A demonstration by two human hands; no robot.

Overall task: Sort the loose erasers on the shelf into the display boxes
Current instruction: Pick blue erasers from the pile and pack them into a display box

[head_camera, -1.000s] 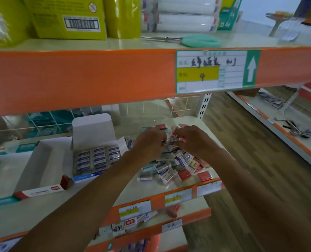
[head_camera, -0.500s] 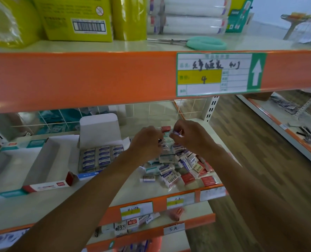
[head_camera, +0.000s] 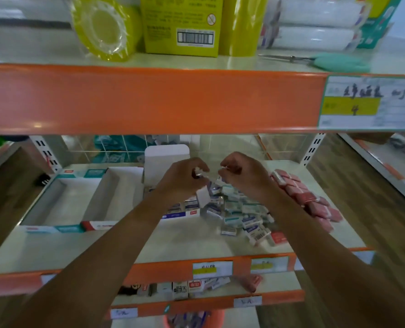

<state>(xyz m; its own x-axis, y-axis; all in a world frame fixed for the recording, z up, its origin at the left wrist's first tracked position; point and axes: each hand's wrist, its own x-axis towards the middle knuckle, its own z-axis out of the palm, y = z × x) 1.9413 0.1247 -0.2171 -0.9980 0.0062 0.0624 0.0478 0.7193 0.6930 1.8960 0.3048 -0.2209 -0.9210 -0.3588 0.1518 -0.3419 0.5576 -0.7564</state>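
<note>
A heap of loose erasers [head_camera: 241,214] in white, blue and teal sleeves lies on the middle shelf [head_camera: 187,242]. Above its back edge my left hand [head_camera: 184,176] pinches a small white eraser [head_camera: 199,172], and my right hand [head_camera: 244,172] pinches another small eraser [head_camera: 224,167]; the two hands are close together. An open display box [head_camera: 177,213] with blue-labelled erasers stands behind my left forearm, its white lid [head_camera: 166,159] raised. Left of it are an empty red-fronted box [head_camera: 102,200] and an empty teal-fronted box [head_camera: 54,204].
Pink wrapped erasers [head_camera: 301,195] lie in a row at the shelf's right. The upper shelf's orange edge [head_camera: 149,100] hangs low above my hands, with yellow tape rolls [head_camera: 104,27] and scissors [head_camera: 327,61] on it. More erasers [head_camera: 187,287] sit on the lower shelf.
Both hands rose from the heap, each pinching a small eraser. The camera shifted left and lower, so the empty boxes now show fully.
</note>
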